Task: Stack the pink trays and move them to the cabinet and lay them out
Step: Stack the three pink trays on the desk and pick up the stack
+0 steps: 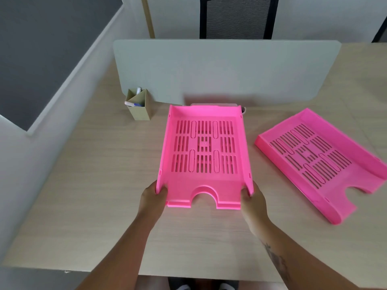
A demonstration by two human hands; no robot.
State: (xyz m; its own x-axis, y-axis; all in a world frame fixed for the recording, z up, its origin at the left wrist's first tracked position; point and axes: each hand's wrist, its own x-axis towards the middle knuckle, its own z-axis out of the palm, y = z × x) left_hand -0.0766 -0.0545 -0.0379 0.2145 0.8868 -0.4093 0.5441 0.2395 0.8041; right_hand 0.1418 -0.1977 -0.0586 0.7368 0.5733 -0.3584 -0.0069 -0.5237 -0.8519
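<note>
A pink slotted tray [204, 147] is in the middle of the wooden desk [100, 185], its notched front edge toward me. A second pink edge shows just under its front, so it may rest on another tray. My left hand [151, 195] grips its front left corner and my right hand [252, 197] grips its front right corner. Another pink tray [320, 162] lies flat on the desk to the right, turned at an angle, apart from both hands.
A cardboard pen holder [139, 105] with markers stands at the back left, next to a grey divider screen [226, 70]. A whitish object [215, 105] peeks out behind the held tray. A black mesh chair [237, 17] is beyond the screen.
</note>
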